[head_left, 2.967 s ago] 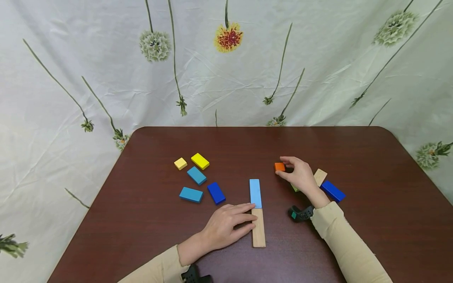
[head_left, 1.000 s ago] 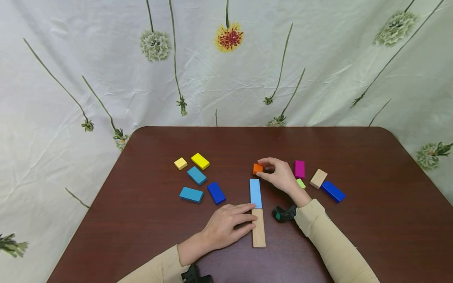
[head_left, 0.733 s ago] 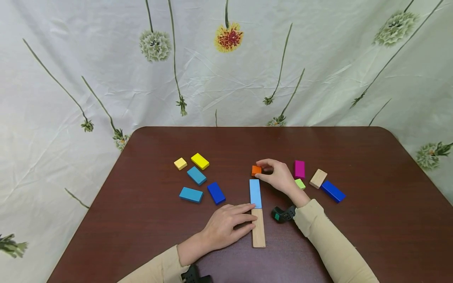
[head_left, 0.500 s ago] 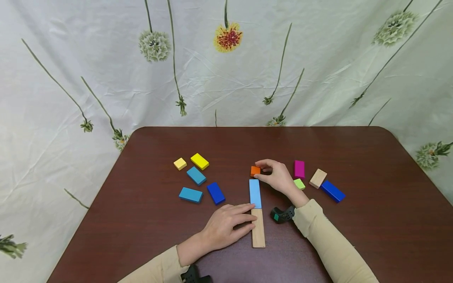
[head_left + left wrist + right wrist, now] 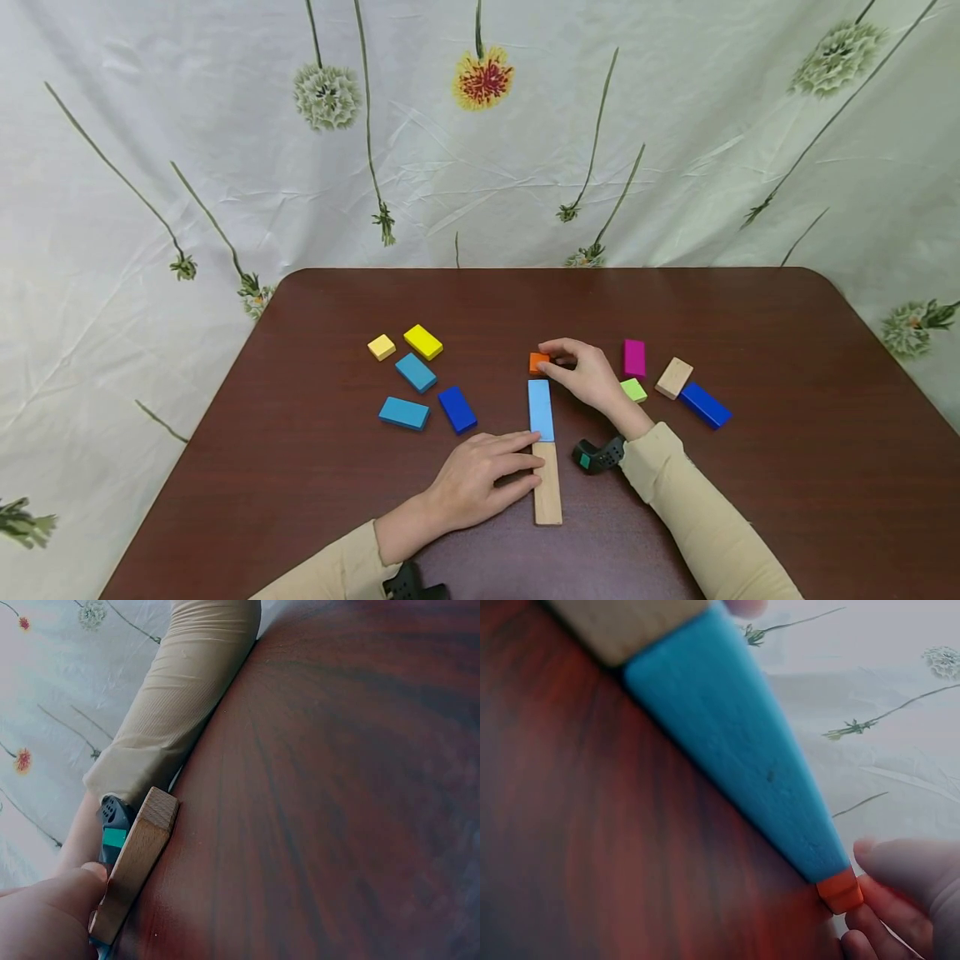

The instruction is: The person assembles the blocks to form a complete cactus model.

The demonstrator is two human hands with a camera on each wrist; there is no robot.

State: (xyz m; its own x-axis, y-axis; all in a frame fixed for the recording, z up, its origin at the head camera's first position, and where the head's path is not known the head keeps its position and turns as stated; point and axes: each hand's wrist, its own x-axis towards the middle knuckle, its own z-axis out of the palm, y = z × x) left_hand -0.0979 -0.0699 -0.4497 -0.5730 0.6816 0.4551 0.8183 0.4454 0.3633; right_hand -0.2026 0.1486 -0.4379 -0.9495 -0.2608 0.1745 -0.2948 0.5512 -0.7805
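Head view: the right hand (image 5: pixel 588 375) pinches a small, cube-like orange block (image 5: pixel 536 362) between thumb and fingers, the grip narrow. It looks like painted wood, so I'd judge it light, stiff and hard to harm, though its smooth faces may be a little slippery; opposite sides near the end away from the row seem the best hold, leaving the facing side free. Its colour is even, and its edges look slightly rounded in the right wrist view.

It sits just beyond the far end of a flat, light-blue rectangular block (image 5: pixel 540 408); whether the two touch, I cannot tell. That block, with a small dark speck on its face, meets end to end with a long, natural-wood rectangular block (image 5: pixel 548 500). The left hand (image 5: pixel 472 477) has its fingers extended and spread, fingertips resting at the left edge of this row; nothing is gripped there.

Farther out to the right on the dark reddish-brown table (image 5: pixel 787 467) lie a magenta rectangular block (image 5: pixel 633 358) and a lime-green block (image 5: pixel 634 390), partly hidden by the right hand. Out left is a bright-yellow rectangular block (image 5: pixel 423 342).
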